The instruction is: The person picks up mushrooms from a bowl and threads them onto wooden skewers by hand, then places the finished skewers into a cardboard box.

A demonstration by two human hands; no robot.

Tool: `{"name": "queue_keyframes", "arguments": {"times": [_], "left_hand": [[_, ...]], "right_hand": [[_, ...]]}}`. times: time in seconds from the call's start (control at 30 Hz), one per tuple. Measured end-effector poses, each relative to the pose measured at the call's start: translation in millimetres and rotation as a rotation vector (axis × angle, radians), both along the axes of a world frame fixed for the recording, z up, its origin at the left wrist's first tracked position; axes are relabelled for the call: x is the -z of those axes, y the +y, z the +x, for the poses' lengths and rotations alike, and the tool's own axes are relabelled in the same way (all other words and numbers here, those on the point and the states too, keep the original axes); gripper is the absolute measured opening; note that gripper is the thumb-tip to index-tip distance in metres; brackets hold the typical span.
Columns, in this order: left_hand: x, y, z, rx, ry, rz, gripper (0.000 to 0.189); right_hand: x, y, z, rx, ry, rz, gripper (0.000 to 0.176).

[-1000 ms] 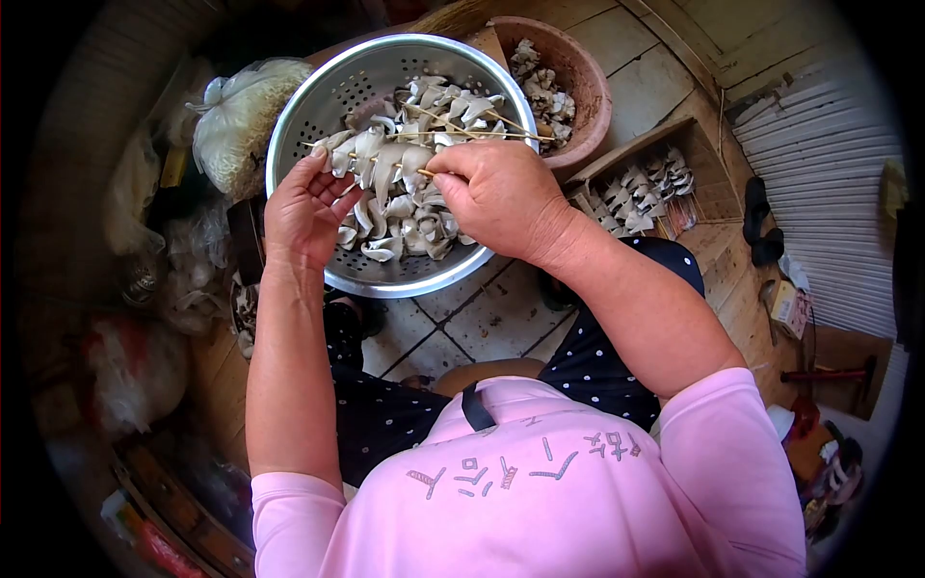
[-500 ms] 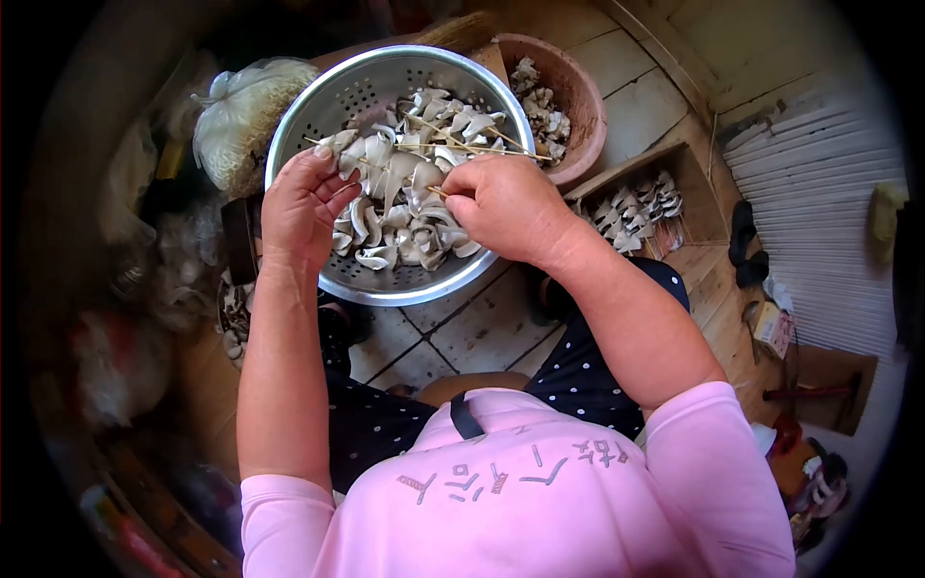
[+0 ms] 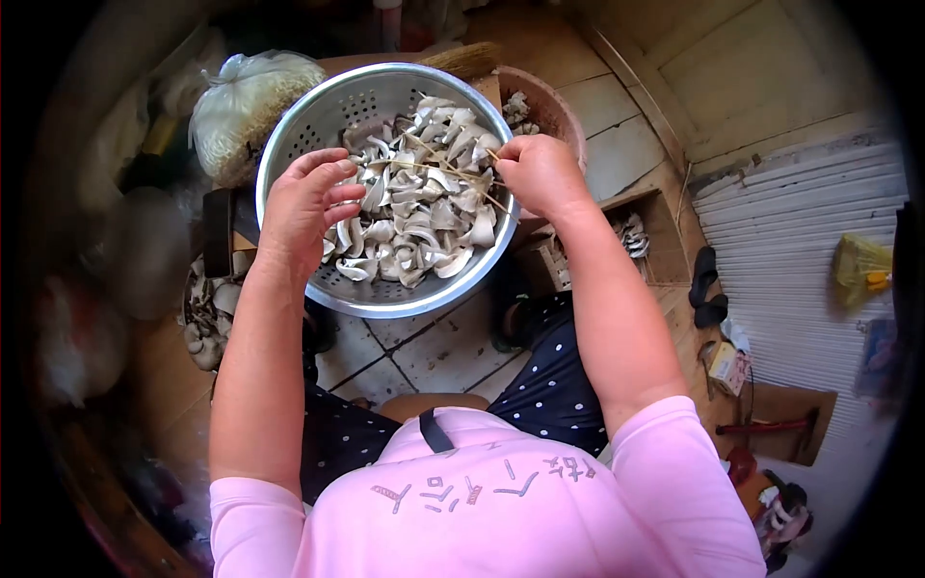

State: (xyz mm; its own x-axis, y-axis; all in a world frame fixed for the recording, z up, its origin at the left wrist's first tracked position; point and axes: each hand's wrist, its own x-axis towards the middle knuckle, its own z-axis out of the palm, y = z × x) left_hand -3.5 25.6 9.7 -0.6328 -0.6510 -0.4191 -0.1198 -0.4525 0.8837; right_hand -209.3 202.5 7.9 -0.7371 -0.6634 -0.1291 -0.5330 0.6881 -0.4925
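A metal colander (image 3: pixel 289 125) full of grey-white mushroom pieces (image 3: pixel 405 226) stands in front of me. My left hand (image 3: pixel 306 204) is at its left rim, fingers spread, with nothing visible in them. At the right rim my right hand (image 3: pixel 544 175) is closed in a pinch on the end of a thin wooden skewer (image 3: pixel 492 154). A row of mushroom pieces (image 3: pixel 453 120) runs up and left from that hand, over the heap. More thin sticks (image 3: pixel 445 168) lie across the mushrooms.
Behind the colander at the right is a pink basin (image 3: pixel 564 108) with mushroom scraps. A wooden box (image 3: pixel 665 226) holds skewered pieces. A filled plastic bag (image 3: pixel 236 116) stands at the left, with more mushrooms (image 3: pixel 207 313) lower down. Dark slippers (image 3: pixel 708 289) lie at the right.
My right hand has moved up and right to the colander's rim. My left hand has come off the mushroom pieces it was touching, and its fingers have spread. The view has shifted slightly.
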Motion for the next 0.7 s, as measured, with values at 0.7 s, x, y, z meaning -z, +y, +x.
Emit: {"name": "queue_keyframes", "arguments": {"times": [0.7], "left_hand": [[-2.0, 5.1, 1.5, 0.091, -0.057, -0.083, 0.037]], "right_hand": [[14.5, -10.8, -9.5, -0.003, 0.211, 0.11, 0.018]]}}
